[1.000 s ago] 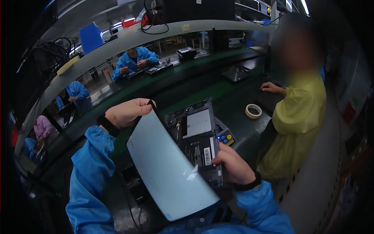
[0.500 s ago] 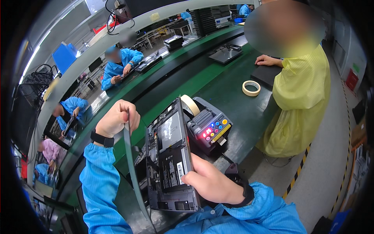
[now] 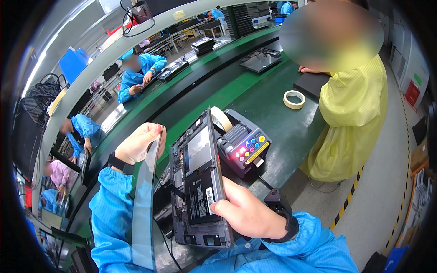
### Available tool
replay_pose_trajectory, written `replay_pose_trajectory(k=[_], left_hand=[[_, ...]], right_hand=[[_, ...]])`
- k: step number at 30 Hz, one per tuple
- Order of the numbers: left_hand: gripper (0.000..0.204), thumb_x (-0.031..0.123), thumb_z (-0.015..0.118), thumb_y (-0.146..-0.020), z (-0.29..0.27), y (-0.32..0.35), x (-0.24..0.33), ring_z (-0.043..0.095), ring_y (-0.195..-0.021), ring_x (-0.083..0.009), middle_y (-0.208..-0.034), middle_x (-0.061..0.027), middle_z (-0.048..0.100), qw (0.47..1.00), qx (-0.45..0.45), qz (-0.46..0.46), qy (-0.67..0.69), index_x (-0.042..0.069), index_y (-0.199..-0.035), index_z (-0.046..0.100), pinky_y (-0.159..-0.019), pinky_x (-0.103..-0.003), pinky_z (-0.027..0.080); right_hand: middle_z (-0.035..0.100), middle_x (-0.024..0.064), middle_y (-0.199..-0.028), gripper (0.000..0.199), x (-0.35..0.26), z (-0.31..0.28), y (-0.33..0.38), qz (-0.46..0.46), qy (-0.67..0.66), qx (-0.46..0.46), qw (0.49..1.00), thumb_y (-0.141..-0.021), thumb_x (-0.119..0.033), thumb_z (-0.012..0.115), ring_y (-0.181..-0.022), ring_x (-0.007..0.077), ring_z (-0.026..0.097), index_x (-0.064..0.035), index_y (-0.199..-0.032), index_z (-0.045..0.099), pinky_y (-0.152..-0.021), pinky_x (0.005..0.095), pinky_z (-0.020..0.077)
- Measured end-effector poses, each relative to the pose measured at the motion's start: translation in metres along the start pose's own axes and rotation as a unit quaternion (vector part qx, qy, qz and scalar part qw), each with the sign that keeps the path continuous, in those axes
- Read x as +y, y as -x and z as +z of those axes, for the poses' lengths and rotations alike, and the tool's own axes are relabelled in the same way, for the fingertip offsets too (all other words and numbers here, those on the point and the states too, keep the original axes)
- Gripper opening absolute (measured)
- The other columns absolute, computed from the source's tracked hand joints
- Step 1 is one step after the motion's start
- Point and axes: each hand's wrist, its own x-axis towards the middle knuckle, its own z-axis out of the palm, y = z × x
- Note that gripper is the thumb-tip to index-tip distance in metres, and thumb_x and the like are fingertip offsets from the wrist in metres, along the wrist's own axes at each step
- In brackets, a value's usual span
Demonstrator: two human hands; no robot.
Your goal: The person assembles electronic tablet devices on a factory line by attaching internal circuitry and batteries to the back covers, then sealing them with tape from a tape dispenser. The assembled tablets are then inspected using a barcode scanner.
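My left hand (image 3: 141, 142) pinches the top edge of a thin, glossy, bluish screen-like panel (image 3: 144, 209), held upright and seen nearly edge-on. Beside it, an opened tablet-like computer body (image 3: 182, 230) stands tilted, its inside facing left. My right hand (image 3: 248, 210) grips that body's right edge, thumb over the inner face and fingers hidden behind. A black battery (image 3: 195, 193) with a white label and a silvery plate (image 3: 198, 150) show inside. A dark strip spans the gap between panel and body; I cannot tell whether it joins both.
Just behind the body stands a grey automatic tape dispenser (image 3: 248, 143) with lit red digits. A tape roll (image 3: 294, 99) lies further back, near a dark flat case (image 3: 312, 85) and a person in yellow (image 3: 348, 118). Another flat device (image 3: 261, 62) lies on the green bench (image 3: 291, 141).
My left hand has turned the panel, so more of its glossy face shows, and its lower end has swung left. My right hand keeps its grip on the body.
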Motion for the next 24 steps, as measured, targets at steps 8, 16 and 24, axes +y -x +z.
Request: replay_pose_trajectory(k=[8, 16, 24], left_hand=[[0.04, 0.035, 0.046, -0.096, 0.0, 0.02, -0.019, 0.065, -0.081, -0.0174, -0.096, -0.0086, 0.066, 0.964, 0.204, -0.028, 0.165, -0.002, -0.106, 0.058, -0.073, -0.032, 0.054], [0.025, 0.018, 0.041, -0.098, 0.02, 0.027, -0.042, 0.064, -0.082, -0.0183, -0.097, -0.0119, 0.062, 0.884, 0.31, 0.039, 0.348, -0.003, -0.104, 0.053, -0.07, -0.029, 0.056], [0.019, 0.007, 0.045, -0.095, 0.047, 0.058, -0.028, 0.065, -0.09, -0.0242, -0.102, -0.0178, 0.06, 0.851, 0.306, 0.086, 0.417, -0.009, -0.103, 0.049, -0.079, -0.029, 0.058]], right_hand=[[0.058, 0.0114, -0.108, 0.041, 0.014, -0.003, -0.006, -0.074, -0.007, 0.039, 0.996, -0.084, -0.008, 0.049, -0.099, 0.0154, 0.053, 0.0033, -0.123, 0.042, -0.089, 0.0303, 0.0422], [0.055, 0.0047, -0.11, 0.041, 0.012, -0.014, -0.023, -0.024, -0.067, 0.016, 0.997, -0.084, -0.005, 0.046, -0.098, 0.0117, 0.051, 0.0013, -0.125, 0.044, -0.087, 0.0262, 0.0425], [0.056, 0.0075, -0.109, 0.034, 0.01, -0.011, -0.028, -0.013, -0.16, 0.048, 0.986, -0.086, -0.003, 0.047, -0.099, 0.0144, 0.054, 0.0017, -0.12, 0.046, -0.087, 0.0298, 0.0457]])
